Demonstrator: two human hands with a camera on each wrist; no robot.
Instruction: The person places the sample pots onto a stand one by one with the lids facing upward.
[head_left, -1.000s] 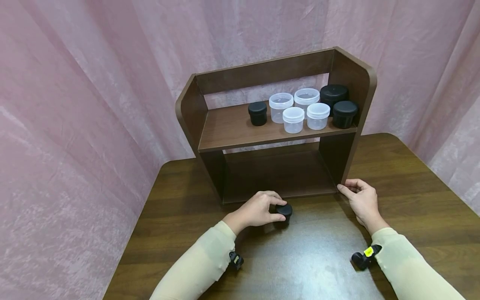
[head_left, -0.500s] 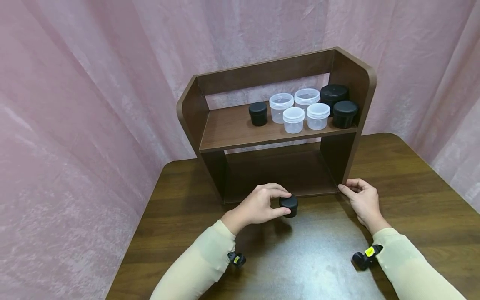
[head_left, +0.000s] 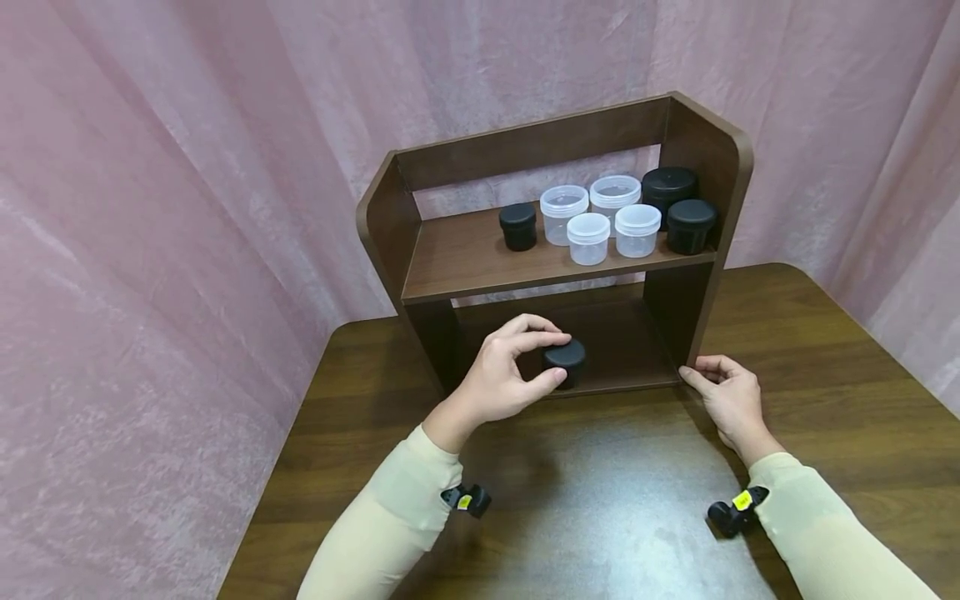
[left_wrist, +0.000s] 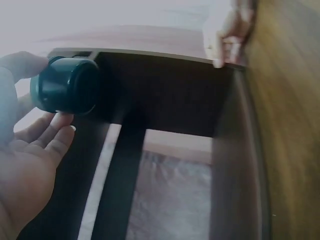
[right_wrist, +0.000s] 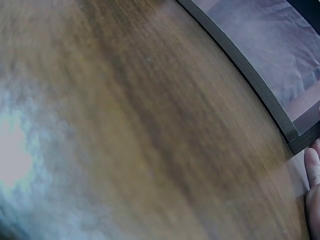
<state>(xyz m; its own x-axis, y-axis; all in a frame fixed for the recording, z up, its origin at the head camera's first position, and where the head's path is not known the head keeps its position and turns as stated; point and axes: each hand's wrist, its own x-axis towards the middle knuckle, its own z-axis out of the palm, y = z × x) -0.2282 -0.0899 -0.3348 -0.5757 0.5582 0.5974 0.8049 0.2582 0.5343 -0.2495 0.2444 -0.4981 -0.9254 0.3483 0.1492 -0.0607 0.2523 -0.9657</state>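
Observation:
My left hand (head_left: 497, 377) holds a small black lidded jar (head_left: 567, 357) between thumb and fingers, at the front opening of the lower compartment of a brown wooden shelf (head_left: 525, 277). In the left wrist view the jar (left_wrist: 65, 86) lies sideways across the picture, thumb on one side and fingertips on the other. My right hand (head_left: 729, 402) grips the bottom front corner of the shelf's right side panel, thumb in front. Only part of that hand (right_wrist: 313, 175) shows at the edge of the right wrist view, beside the shelf's corner.
On the upper shelf stand a small black jar (head_left: 518, 227), several clear jars with translucent lids, such as this front one (head_left: 588, 242), a large black jar (head_left: 670, 187) and another black jar (head_left: 691, 227). A wooden table (head_left: 360, 400) carries the shelf; a pink curtain (head_left: 225, 167) hangs behind.
The left hand has lifted the black jar off the table and moved it up and forward to the lower compartment. The right hand stays at the shelf corner.

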